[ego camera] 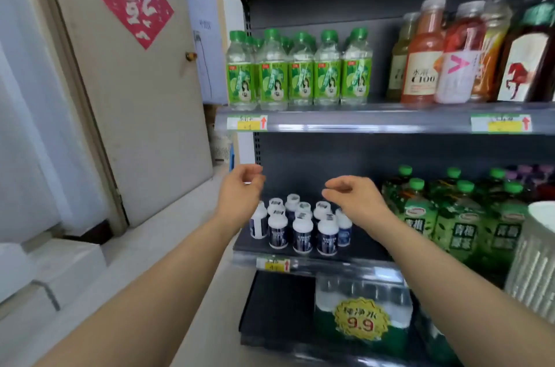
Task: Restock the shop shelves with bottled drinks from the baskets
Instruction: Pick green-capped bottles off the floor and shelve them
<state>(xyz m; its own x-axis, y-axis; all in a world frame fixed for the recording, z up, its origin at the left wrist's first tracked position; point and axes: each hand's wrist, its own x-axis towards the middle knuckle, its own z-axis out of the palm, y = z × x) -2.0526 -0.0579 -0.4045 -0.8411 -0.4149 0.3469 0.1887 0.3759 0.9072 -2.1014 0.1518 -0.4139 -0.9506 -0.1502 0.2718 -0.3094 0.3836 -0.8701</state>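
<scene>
Both my hands hover in front of the middle shelf (pixel 300 252), above a cluster of several small white bottles with dark blue labels (pixel 303 231). My left hand (pixel 240 189) is at the shelf's left end, fingers loosely curled, holding nothing. My right hand (pixel 354 198) hangs over the right side of the cluster, fingers loosely bent and empty. Several green-labelled water bottles (pixel 300 72) line the upper shelf (pixel 375 120).
Juice and tea bottles (pixel 450 54) fill the upper shelf's right side. Green tea bottles (pixel 456 216) stand right of the small bottles. A white ribbed container (pixel 534 261) is at the far right. A shrink-wrapped water pack (pixel 360 306) sits on the bottom shelf. A door (pixel 126 96) stands left.
</scene>
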